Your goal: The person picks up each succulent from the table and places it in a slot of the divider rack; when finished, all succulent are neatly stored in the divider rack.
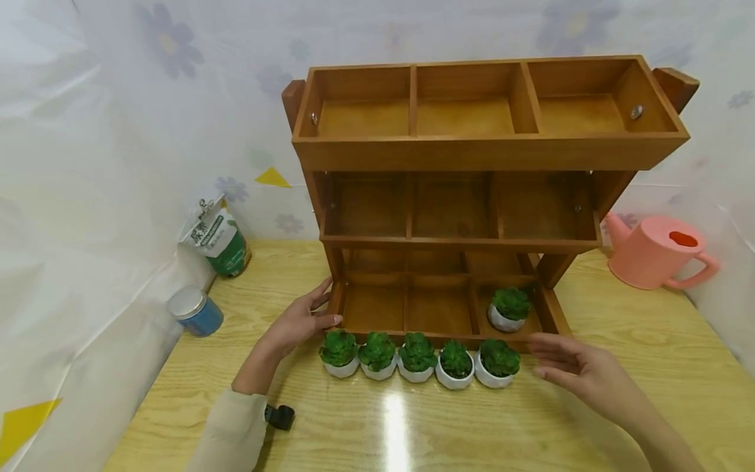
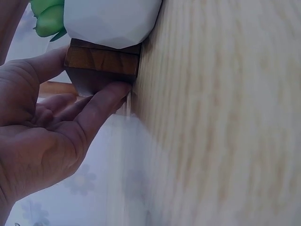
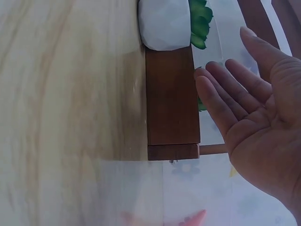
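A three-tier wooden plant stand (image 1: 407, 154) stands on the table, each tier split into three compartments. My left hand (image 1: 301, 319) holds its bottom tray (image 2: 101, 61) at the left front corner, thumb on one side and fingers on the other. One potted succulent (image 1: 510, 308) sits in the bottom tier's right compartment. Several more succulents in white faceted pots (image 1: 417, 357) line up on the table along the stand's front. My right hand (image 1: 580, 370) hovers by the right front corner, fingers extended and holding nothing; the right wrist view shows its palm (image 3: 263, 127) apart from the wood.
A pink watering can (image 1: 655, 252) stands right of the stand. To the left are a green and white pouch (image 1: 221, 239) with a clip and a blue jar (image 1: 197, 313) with a silver lid. Floral sheeting (image 1: 236, 98) hangs behind the wooden table (image 1: 330, 426).
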`<state>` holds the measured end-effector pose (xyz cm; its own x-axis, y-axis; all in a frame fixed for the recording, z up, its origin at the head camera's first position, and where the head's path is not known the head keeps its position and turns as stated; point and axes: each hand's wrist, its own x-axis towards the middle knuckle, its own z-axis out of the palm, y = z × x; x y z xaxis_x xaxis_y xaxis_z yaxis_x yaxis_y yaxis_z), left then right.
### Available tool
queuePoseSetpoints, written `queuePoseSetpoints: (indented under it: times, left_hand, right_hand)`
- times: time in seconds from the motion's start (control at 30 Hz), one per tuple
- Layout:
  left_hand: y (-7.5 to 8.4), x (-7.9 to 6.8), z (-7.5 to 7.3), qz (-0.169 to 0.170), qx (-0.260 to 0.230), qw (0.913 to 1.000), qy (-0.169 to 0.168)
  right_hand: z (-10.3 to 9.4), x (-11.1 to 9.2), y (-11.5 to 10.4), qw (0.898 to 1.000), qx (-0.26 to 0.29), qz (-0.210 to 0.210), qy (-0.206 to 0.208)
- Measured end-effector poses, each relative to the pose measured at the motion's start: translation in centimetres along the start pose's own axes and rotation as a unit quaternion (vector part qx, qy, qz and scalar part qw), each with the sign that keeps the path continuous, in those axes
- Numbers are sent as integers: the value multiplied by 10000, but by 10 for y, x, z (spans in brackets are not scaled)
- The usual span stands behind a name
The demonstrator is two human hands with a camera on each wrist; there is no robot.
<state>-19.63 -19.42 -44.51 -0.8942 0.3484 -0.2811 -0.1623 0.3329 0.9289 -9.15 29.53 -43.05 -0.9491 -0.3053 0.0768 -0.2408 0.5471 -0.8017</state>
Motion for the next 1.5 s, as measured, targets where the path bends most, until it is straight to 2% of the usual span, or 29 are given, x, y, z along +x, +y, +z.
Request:
queuePoseSetpoints:
  times: [0.33,0.47,0.6,0.73,0.97,1.23,1.5]
  left_hand:
    - [4,1,2,28,39,10000,-50]
    - [4,0,1,10,54,10000,2]
    - [3,0,1,-13,33,10000,14]
    - [3,1,2,-65,-1,10000,12]
    - [1,3,4,22,-53,10000,0]
    - [-2,1,4,-40,-143,9998,91]
    - [0,1,3,-44,-125,9998,133]
  right_hand:
    - [11,-1,6,9986,111,181,-478]
    - [13,3,8,9961,110,466,-745]
    - [15,6,8,9932,-25,703,-923]
    - [17,10,9,9924,-224,669,-1008]
    - [23,14,11,9907,-594,670,-1023]
    - [33,18,10,9933,-641,482,-837]
    - [35,20,7,9903,-1038,608,-701]
